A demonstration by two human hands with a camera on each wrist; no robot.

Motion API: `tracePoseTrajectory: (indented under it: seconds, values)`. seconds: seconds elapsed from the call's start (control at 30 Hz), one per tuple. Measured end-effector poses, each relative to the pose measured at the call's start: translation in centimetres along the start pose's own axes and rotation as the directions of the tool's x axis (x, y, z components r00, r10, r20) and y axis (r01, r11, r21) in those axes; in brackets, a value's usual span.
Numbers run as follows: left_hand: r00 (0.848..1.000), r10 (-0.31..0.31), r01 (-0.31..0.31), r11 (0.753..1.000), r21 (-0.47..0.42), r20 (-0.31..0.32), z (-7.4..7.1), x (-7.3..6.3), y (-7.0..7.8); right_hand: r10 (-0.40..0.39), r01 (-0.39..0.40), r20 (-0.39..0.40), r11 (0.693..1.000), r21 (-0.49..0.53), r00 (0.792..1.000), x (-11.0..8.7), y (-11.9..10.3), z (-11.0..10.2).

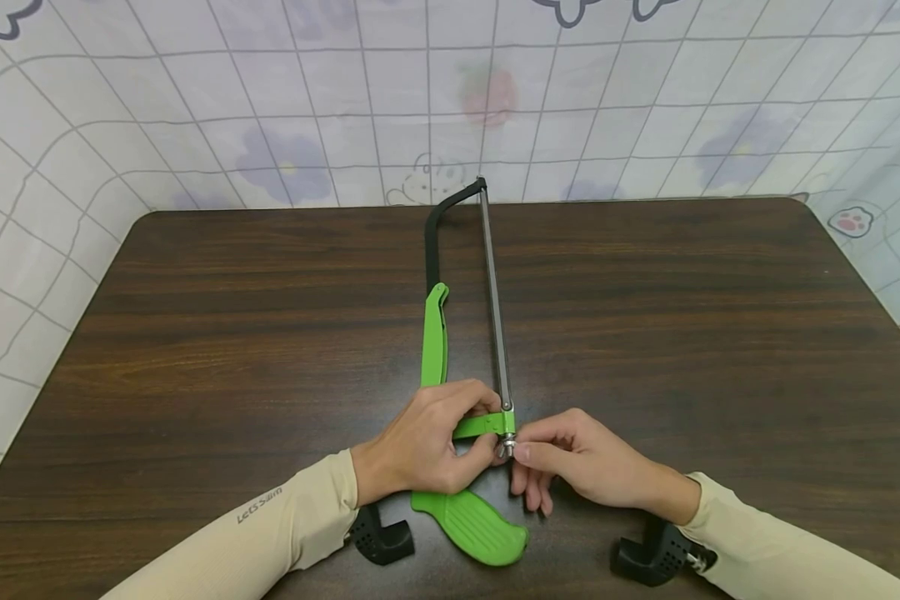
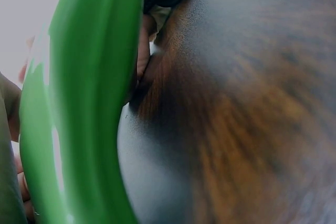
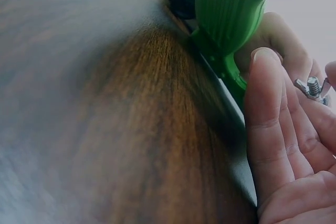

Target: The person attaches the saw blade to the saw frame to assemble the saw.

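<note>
A hacksaw lies on the table, with a green handle, a black front frame and a straight metal blade running down its right side. My left hand grips the saw's green frame just above the handle, thumb and fingers around the lower blade arm. At that arm's end sits a metal wing nut on a threaded bolt. My right hand pinches the wing nut between thumb and forefinger, its other fingers loosely bent below. In the left wrist view the handle fills much of the left side.
The dark wood-grain table spreads out around the saw. Behind it hangs a white gridded cloth with pale flower prints. Black wrist devices sit under both forearms, close over the tabletop.
</note>
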State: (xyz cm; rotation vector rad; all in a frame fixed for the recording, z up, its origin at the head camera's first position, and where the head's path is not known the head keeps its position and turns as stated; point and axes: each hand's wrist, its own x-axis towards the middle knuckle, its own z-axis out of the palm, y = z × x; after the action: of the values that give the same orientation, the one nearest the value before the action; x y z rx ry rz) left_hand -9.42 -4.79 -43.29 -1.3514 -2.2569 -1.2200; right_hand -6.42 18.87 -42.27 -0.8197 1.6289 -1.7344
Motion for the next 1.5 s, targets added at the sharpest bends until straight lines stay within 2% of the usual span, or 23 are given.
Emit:
tracePoseTrajectory:
  seconds: [0.43,0.67,0.9,1.07,1.23,1.33,1.5]
  values:
    - [1.0,0.003,-0.003,1.0,-0.001,0.002,0.04,-0.03,-0.01,-0.004,0.004,0.0,1.0,0.017,1.0,0.02,-0.12,0.05]
    - [1.0,0.0,0.0,1.0,0.002,0.006,0.07,0.0,-0.07,0.022,-0.023,-0.02,0.999,-0.029,1.0,-0.05,0.08,-0.08]
    - [1.0,-0.013,0.013,1.0,-0.004,0.01,0.12,-0.11,-0.02,-0.013,0.012,-0.015,0.998,-0.063,1.0,-0.09,0.19,-0.02]
    - [1.0,-0.015,0.015,1.0,-0.01,0.015,0.1,-0.05,0.01,0.039,-0.043,-0.046,0.995,-0.089,0.998,-0.14,0.12,0.11]
    - [1.0,-0.012,0.013,1.0,-0.012,0.015,0.09,0.09,0.0,0.017,-0.021,-0.04,0.994,-0.103,0.999,-0.19,0.08,0.06]
    - [1.0,-0.013,0.013,1.0,-0.012,0.01,0.14,0.05,0.02,0.04,-0.046,-0.056,0.992,-0.117,0.998,-0.2,-0.01,0.13]
    - [1.0,-0.017,0.017,1.0,-0.01,0.006,0.12,0.09,0.05,0.039,-0.046,-0.058,0.991,-0.122,0.998,-0.2,0.02,0.07]
